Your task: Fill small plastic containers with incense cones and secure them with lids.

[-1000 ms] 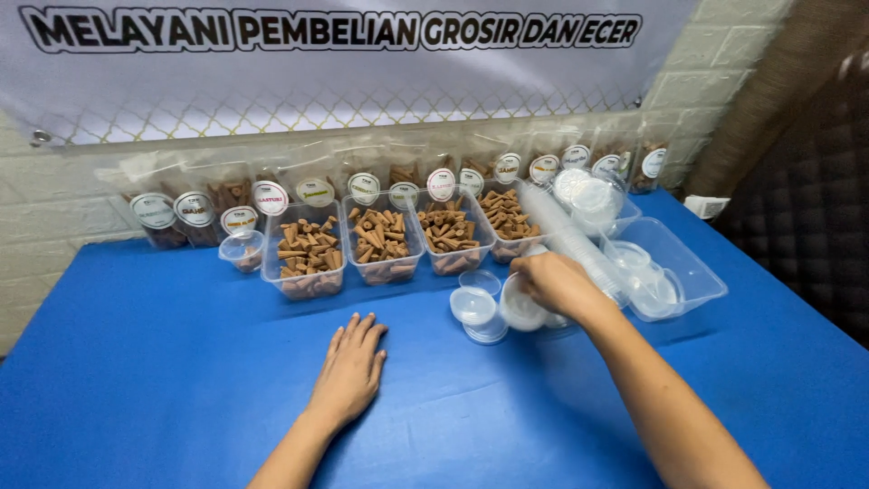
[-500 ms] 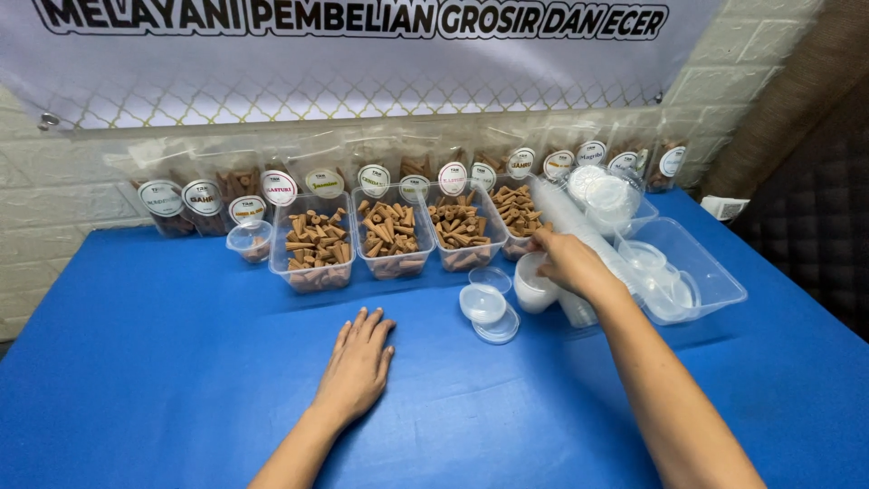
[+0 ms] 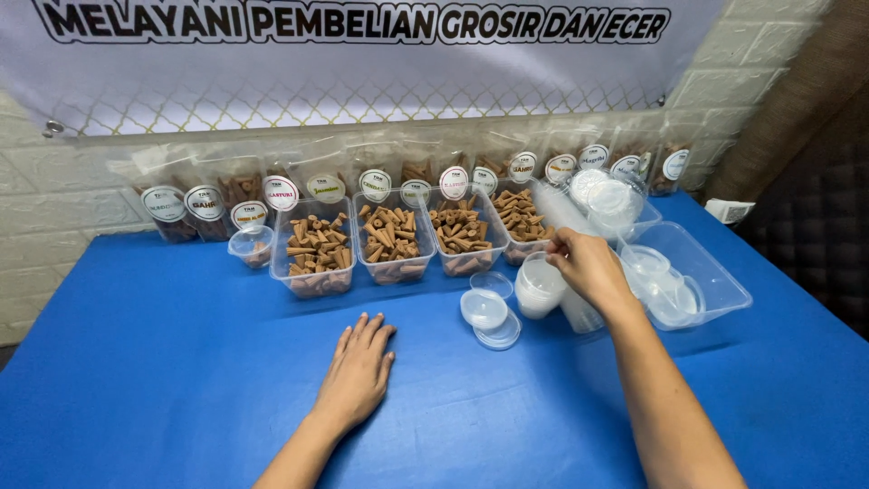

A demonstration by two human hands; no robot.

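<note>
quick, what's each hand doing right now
Left hand: open, flat on the blue table, holding nothing.
Right hand: closed on a stack of clear cups.

Table is a solid bright blue, no pattern at all. The four tubs up around 12 o'clock are clear plastic packed with tan-brown cones. Behind them the pouches are see-through with round white labels edged in dark. Little cups and lids toward 1 o'clock look milky white-clear. The banner at 12 is white with black lettering and a thin gold lattice pattern. Wall is cream brick.
</note>
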